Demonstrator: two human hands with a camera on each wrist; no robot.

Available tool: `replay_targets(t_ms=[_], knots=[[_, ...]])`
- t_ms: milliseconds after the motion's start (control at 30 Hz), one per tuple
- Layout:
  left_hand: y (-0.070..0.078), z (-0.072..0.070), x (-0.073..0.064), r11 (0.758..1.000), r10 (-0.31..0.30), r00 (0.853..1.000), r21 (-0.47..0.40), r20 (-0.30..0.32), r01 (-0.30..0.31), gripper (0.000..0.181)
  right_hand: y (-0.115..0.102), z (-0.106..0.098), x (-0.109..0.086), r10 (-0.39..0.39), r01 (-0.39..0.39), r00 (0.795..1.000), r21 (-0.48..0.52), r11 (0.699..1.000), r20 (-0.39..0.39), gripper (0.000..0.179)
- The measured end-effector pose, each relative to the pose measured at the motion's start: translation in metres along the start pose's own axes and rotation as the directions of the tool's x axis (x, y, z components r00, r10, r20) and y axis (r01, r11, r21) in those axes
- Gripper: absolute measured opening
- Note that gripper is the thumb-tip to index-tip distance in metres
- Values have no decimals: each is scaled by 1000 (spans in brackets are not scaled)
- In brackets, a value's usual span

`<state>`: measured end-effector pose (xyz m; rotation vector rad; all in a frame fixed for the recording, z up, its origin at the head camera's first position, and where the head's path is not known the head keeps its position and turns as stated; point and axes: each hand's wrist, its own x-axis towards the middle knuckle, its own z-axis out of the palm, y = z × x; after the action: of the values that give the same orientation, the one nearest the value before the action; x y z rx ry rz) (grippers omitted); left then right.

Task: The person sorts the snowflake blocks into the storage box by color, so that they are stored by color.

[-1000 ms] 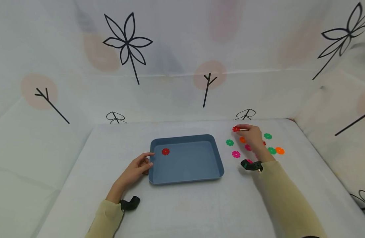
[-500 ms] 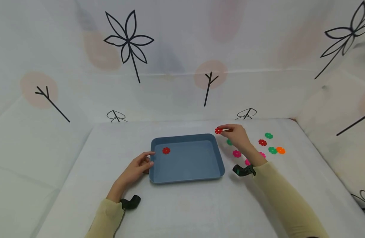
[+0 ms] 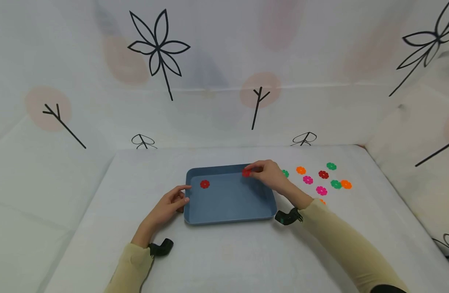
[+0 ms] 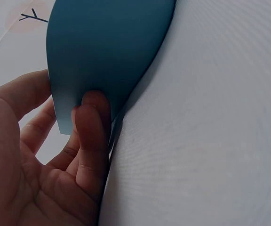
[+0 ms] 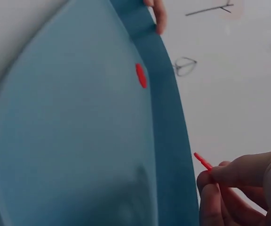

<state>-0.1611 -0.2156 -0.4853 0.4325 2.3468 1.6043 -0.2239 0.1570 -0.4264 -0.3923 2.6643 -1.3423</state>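
A blue rectangular tray (image 3: 228,203) lies on the white cloth. My left hand (image 3: 170,205) holds its left side, one fingertip over the rim and other fingers against the outer wall; the left wrist view shows these fingers (image 4: 91,141) close up. Above the tray's far right part, my right hand (image 3: 270,175) pinches a red flower-shaped disc (image 3: 246,173) between thumb and fingertips. In the right wrist view that disc (image 5: 202,161) appears edge-on, apart from the tray floor. Another red flower-shaped disc (image 3: 204,184) lies flat inside the tray near its far left corner.
Right of the tray, several flower-shaped discs lie scattered on the cloth: green (image 3: 331,166), orange (image 3: 301,170), pink (image 3: 321,191) and dark red (image 3: 323,174). One green disc (image 3: 336,184) touches an orange disc (image 3: 346,184). My right forearm partly covers this group. A patterned white backdrop (image 3: 210,114) stands behind.
My right hand has carried the red disc leftward from the scattered discs to over the tray, uncovering some of them. My left hand and the tray have stayed put.
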Motion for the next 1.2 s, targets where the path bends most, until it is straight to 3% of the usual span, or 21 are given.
replay_targets(t_ms=[233, 533, 767, 967, 1200], knots=[[-1, 0, 0, 1000, -4, 1000, -9, 3, 4, 45, -7, 19, 3, -90, 91, 992, -11, 996, 89, 17], [-2, 1, 1, 1000, 3, 1000, -13, 5, -3, 45, -13, 39, 8, -209, 223, 949, -37, 974, 237, 16], [0, 1, 1, 1000, 4, 1000, -11, -1, -4, 44, -22, 50, 13, -200, 207, 902, 23, 978, 383, 16], [1, 1, 0, 1000, 9, 1000, -21, 0, -9, 45, -26, 60, 20, -176, 191, 850, 21, 981, 497, 15], [0, 1, 0, 1000, 1, 1000, -8, 2, -1, 44, -33, 66, 30, -142, 192, 826, -35, 981, 546, 15]])
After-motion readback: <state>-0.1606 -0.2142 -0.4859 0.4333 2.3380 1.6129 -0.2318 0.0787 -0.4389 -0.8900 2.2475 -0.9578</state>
